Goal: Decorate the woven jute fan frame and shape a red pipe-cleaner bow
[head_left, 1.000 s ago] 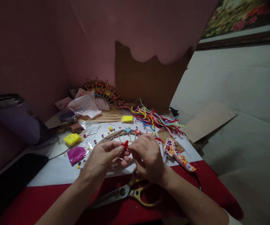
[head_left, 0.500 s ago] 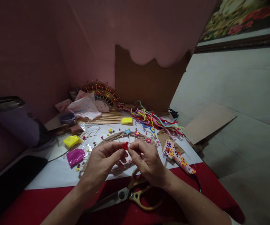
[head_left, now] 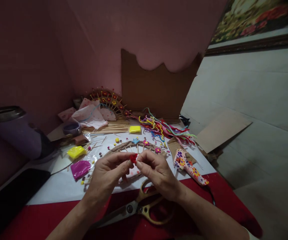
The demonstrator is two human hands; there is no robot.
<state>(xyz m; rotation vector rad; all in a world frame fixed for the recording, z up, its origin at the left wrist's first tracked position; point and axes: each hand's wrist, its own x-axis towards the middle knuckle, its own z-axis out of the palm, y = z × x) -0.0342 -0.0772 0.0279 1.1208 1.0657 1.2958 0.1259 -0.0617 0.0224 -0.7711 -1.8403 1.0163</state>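
Between the fingertips of both hands is a small, bent red pipe cleaner (head_left: 133,158), partly covered by the fingers. My left hand (head_left: 109,171) pinches it from the left, and my right hand (head_left: 157,173) pinches its right side. Just beyond them lies a half-round fan-like piece (head_left: 124,145) with a twine-wrapped arch, sticks and coloured flowers; my hands hide much of it. Scissors (head_left: 134,208) with gold handles lie below my hands on the red cloth (head_left: 196,206).
A flower-patterned glue gun (head_left: 190,166) rests at right, below a heap of pipe cleaners (head_left: 166,128). Yellow (head_left: 76,152) and magenta packets (head_left: 81,169) lie left. A purple tumbler (head_left: 15,133) and a dark flat object (head_left: 19,193) stand farther left. Cardboard (head_left: 153,86) leans behind.
The red pipe cleaner has turned slightly between my fingertips and shows more of itself. My left fingers have shifted a little. The camera view has moved slightly.
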